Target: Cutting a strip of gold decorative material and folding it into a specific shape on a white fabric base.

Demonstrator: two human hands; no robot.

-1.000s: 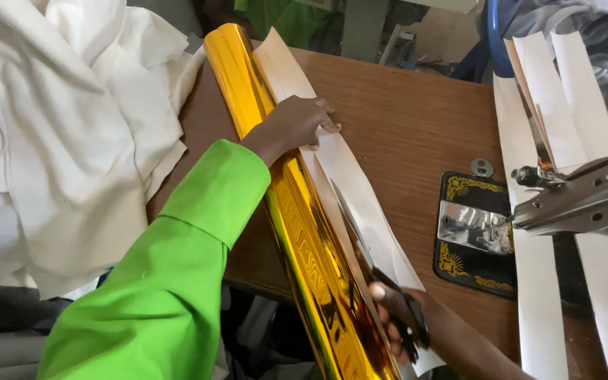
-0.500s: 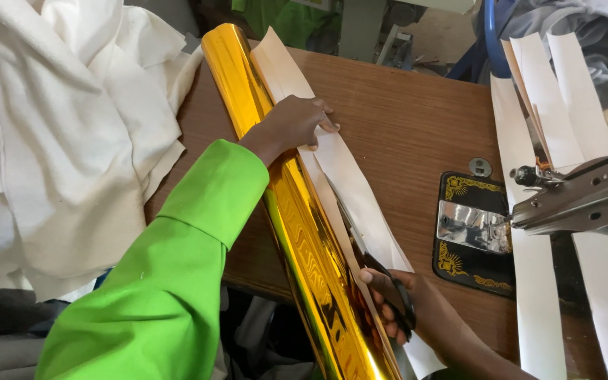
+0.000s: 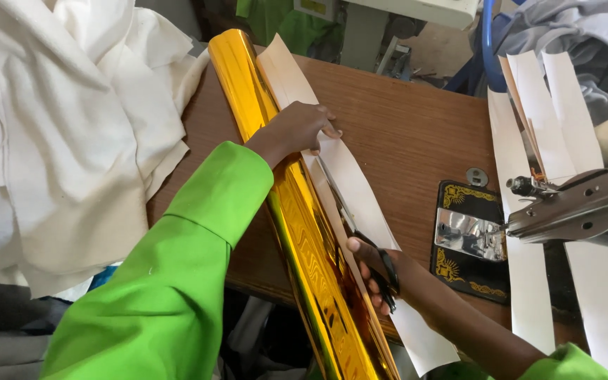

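A long shiny gold roll (image 3: 304, 225) lies slantwise over the brown wooden table (image 3: 402, 134). A pale cream strip of stiff material (image 3: 350, 176) runs along its right side. My left hand (image 3: 297, 130), in a bright green sleeve, presses flat on the roll and the strip near their far half. My right hand (image 3: 378, 271) grips black-handled scissors (image 3: 378, 260), whose blades point up along the strip's left edge, in the cut between strip and roll.
A heap of white cloth (image 3: 58, 141) covers the left side. On the right stands a sewing machine (image 3: 578, 207) with a black and gold base plate (image 3: 469, 239); several long white strips (image 3: 550, 112) lie under and behind it.
My right hand has pushed the scissors farther up along the strip, away from me. My left hand stays pressed on the roll.
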